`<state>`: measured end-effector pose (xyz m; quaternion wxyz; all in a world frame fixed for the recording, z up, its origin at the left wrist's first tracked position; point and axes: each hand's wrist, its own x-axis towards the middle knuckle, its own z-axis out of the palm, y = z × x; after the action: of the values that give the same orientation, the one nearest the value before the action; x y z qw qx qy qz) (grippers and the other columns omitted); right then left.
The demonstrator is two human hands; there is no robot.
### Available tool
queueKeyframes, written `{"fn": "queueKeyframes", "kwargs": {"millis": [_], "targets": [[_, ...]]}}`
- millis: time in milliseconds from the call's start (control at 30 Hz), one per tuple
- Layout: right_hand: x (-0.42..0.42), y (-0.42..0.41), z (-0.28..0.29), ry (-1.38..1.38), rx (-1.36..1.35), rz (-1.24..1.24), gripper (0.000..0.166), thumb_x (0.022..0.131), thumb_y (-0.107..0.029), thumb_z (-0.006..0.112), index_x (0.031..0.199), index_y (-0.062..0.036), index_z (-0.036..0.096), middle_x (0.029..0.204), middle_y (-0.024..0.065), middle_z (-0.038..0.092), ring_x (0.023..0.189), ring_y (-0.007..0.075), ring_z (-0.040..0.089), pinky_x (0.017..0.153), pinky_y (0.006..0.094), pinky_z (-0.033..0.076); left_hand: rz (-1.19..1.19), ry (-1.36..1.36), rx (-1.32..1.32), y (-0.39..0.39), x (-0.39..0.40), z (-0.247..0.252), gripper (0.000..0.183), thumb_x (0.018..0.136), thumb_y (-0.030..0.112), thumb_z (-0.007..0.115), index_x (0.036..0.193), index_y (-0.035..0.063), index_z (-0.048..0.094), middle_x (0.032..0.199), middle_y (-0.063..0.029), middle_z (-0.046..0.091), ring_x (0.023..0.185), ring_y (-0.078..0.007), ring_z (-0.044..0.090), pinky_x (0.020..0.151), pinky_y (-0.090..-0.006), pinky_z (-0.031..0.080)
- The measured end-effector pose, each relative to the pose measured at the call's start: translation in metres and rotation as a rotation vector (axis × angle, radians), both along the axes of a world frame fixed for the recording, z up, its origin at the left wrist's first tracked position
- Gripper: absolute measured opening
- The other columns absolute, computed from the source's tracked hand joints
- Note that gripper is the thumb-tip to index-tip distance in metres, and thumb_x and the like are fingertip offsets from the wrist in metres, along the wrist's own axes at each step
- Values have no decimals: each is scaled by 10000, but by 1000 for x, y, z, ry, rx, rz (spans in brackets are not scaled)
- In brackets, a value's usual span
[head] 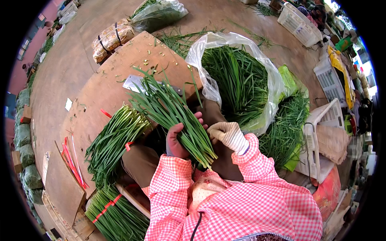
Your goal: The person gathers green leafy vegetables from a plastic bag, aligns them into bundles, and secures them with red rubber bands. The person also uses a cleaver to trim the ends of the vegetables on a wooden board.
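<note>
A loose bunch of garlic chives [172, 108] lies across the palm of my left hand [178, 140], its cut ends towards my lap. Close to those stems, on the right, is my right hand [224, 134] in a striped knit glove, fingers curled; whether it pinches a stalk I cannot tell. Beneath the leaf tips a cleaver [134, 83] rests on the wooden board [120, 70], partly hidden. A bundle tied with red tape [116, 144] lies to the left. Beyond my right hand stands a clear plastic bag [273, 75] full of green leaves.
Red tape strips [71, 162] lie on the board's left part. Another tied bundle [117, 214] is at lower left. Loose leaves [283, 129] spill beside the bag, near a white plastic crate [312, 153]. A patterned cushion [113, 39] and another filled bag [161, 13] sit beyond the board.
</note>
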<state>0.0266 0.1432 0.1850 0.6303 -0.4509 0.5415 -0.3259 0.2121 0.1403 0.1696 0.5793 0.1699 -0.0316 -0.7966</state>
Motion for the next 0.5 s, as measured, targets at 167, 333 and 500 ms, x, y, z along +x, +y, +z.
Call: {"fn": "queueKeyframes", "kwargs": {"millis": [167, 333, 500], "targets": [[-9, 3, -5, -24, 34, 75, 178, 871, -75, 583, 973, 36, 675, 780, 79, 678, 617, 123, 625, 603, 246, 517, 0, 11, 25, 1, -1, -2, 572, 802, 227, 501, 1290, -67, 456, 1323, -249, 500, 1107, -315, 585, 1005, -531, 432], [-12, 5, 9, 37, 88, 179, 217, 861, -127, 607, 1008, 15, 681, 788, 59, 683, 558, 94, 596, 554, 228, 490, 27, 5, -6, 0, -1, -2, 568, 812, 232, 491, 1308, -41, 451, 1323, -249, 498, 1111, -316, 581, 1012, -535, 420], [-11, 10, 8, 77, 134, 197, 195, 836, -115, 627, 969, 12, 693, 741, 52, 674, 539, 91, 576, 547, 230, 480, 27, 64, -23, 0, 0, -4, 620, 825, 178, 492, 1426, 111, 357, 1339, -262, 475, 1140, -342, 554, 1014, -552, 399]]}}
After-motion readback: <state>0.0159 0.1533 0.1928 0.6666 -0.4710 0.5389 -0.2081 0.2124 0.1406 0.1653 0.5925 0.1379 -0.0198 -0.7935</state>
